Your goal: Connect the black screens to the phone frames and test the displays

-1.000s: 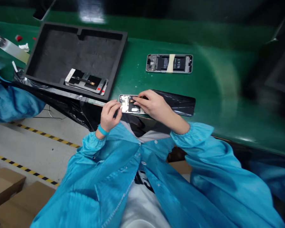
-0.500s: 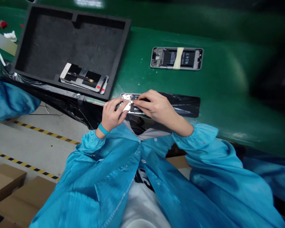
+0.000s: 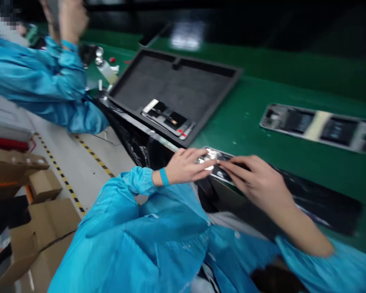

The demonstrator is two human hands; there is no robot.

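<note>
An opened phone body (image 3: 222, 174) lies at the front edge of the green table. My left hand (image 3: 187, 166), with a blue wristband, rests its fingers on the phone's silvery left end. From the right, my right hand (image 3: 253, 175) reaches over the phone with fingertips pinched at its inner parts; whatever they hold is too small to make out. A long black glossy panel (image 3: 326, 199) extends right from beneath my right hand and forearm. Farther back on the right lies another open phone (image 3: 295, 122) with a pale strip across it.
A black foam tray (image 3: 213, 110) holds a small stack of phone screens (image 3: 166, 118). At the upper left are a co-worker's blue sleeves (image 3: 49, 77) and raised hands. A bottle (image 3: 105, 69) stands behind the tray. Cardboard boxes (image 3: 51, 224) sit on the floor at left.
The view has swung left, so the scene sits farther right and a co-worker's arms have come into sight. My left hand's fingers lie flatter over the phone; my right hand stays at its inner parts.
</note>
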